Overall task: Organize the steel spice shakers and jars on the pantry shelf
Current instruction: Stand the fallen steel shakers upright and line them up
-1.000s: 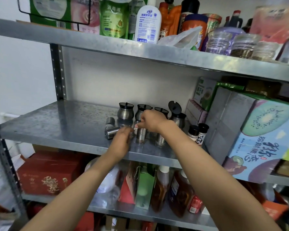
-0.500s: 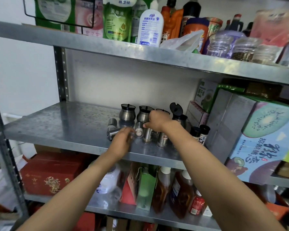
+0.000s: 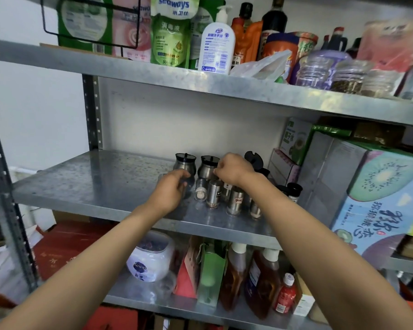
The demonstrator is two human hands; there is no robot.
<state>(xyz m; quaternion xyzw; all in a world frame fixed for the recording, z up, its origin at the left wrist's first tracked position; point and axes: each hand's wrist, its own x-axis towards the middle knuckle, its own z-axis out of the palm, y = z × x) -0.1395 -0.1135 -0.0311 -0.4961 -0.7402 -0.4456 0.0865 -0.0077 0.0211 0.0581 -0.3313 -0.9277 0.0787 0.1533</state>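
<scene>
The left hand (image 3: pixel 171 191), fingers curled round a blurred steel shaker (image 3: pixel 186 186) (its long axis unreadable), sits at nine o'clock of the upright shakers (image 3: pixel 214 194), while the right hand (image 3: pixel 231 171) pinches something unseen at their twelve o'clock

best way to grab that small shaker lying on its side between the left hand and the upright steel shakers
Pinch the small clear shaker lying on its side across its round body from above, fingers on its left and right flanks. Its end faces the camera, so the sides are the reachable curved surfaces. The upright steel cylinder shaker stands close on its right, so coming straight down seems safest.
</scene>
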